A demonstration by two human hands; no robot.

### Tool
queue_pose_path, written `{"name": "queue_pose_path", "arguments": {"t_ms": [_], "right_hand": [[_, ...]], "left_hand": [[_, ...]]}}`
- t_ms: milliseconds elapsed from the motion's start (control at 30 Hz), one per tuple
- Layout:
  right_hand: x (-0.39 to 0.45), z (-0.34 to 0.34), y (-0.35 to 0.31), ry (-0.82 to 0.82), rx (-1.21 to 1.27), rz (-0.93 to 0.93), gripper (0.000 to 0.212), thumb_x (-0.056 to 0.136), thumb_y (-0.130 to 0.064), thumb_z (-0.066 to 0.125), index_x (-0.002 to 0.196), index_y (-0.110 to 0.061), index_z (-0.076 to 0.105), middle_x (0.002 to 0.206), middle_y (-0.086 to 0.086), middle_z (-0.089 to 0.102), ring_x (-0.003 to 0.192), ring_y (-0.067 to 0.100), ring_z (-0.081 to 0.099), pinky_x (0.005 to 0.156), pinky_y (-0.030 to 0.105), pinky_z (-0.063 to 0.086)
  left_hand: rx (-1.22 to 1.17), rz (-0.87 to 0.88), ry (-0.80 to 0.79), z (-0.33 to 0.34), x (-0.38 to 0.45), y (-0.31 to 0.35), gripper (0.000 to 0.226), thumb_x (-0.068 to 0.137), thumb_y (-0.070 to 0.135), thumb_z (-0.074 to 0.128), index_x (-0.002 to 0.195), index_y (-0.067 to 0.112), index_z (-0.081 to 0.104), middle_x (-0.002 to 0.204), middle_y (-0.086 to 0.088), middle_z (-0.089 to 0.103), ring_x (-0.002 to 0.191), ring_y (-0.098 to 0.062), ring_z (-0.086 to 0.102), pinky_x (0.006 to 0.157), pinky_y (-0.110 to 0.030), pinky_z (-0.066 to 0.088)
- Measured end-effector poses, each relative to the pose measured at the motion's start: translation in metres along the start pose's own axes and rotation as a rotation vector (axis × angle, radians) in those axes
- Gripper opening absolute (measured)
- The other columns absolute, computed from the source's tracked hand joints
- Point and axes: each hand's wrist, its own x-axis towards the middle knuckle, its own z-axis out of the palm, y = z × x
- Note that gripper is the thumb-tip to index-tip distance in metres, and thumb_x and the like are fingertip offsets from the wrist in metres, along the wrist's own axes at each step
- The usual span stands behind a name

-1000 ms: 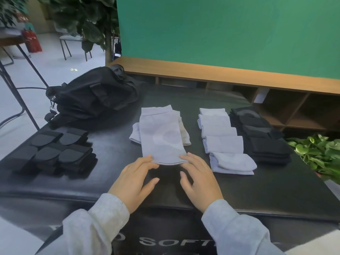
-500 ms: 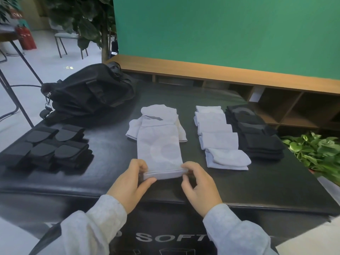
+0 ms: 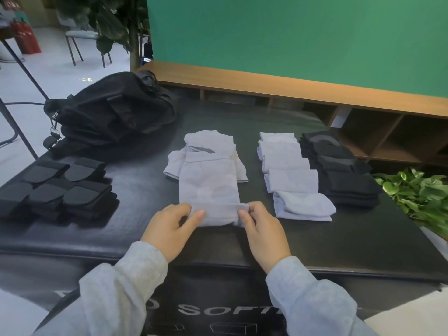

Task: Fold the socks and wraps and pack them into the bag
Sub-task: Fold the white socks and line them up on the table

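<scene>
Rolling the near hem of the pale grey sock (image 3: 209,185) away from the body, the left hand (image 3: 172,226) and right hand (image 3: 263,230) now each pinch a corner of that edge, thumbs on top and fingers tucked beneath, where a second ago both lay flat with straight fingers just touching the hem. A short band of fabric has turned up and over between them, so the fold has begun rather than being merely lined up. The sock lies lengthwise on the black table (image 3: 266,238), resting on top of other unfolded pale socks (image 3: 208,143) whose ends fan out behind it. To its right sits a row of folded pale socks (image 3: 288,170), and beyond that a stack of black socks (image 3: 344,170); black wraps (image 3: 58,187) are grouped well to the left, with the black bag (image 3: 109,115) behind them at the far left corner. Judging from this, the fold needs carrying forward toward the sock's far end, and packing has not yet started, since nothing is seen going into the bag.
</scene>
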Motion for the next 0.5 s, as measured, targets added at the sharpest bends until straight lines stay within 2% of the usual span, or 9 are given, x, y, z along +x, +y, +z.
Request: {"name": "queue_pose_path", "arguments": {"t_ms": [167,367,500], "right_hand": [[0.009,0.001,-0.011,0.015,-0.17,-0.034,0.025,0.098,-0.044,0.03,0.097,-0.022,0.041,0.08,-0.006,0.056,0.073,0.018,0.052,0.065,0.032,0.041],[0.019,0.007,-0.013,0.01,-0.361,-0.05,0.027,0.1,-0.045,0.023,0.092,-0.021,0.035,0.076,-0.008,0.05,0.068,0.018,0.047,0.059,0.032,0.037],[0.026,0.013,-0.015,0.014,-0.446,-0.001,0.032,0.1,-0.047,0.023,0.088,-0.019,0.036,0.079,-0.006,0.05,0.074,0.02,0.054,0.059,0.031,0.033]], "left_hand": [[-0.031,-0.04,0.067,0.006,0.006,-0.004,0.036,0.09,0.037,0.052,0.066,0.016,0.037,0.06,0.001,0.042,0.054,-0.013,0.038,0.052,-0.021,0.029],[0.042,-0.059,0.14,0.015,0.009,-0.007,0.027,0.09,0.034,0.055,0.072,0.026,0.035,0.072,-0.002,0.047,0.064,-0.014,0.044,0.054,-0.018,0.029],[0.044,-0.066,0.181,0.02,0.006,-0.006,0.022,0.09,0.025,0.056,0.078,0.022,0.037,0.074,0.0,0.042,0.066,-0.012,0.042,0.055,-0.016,0.028]]}}
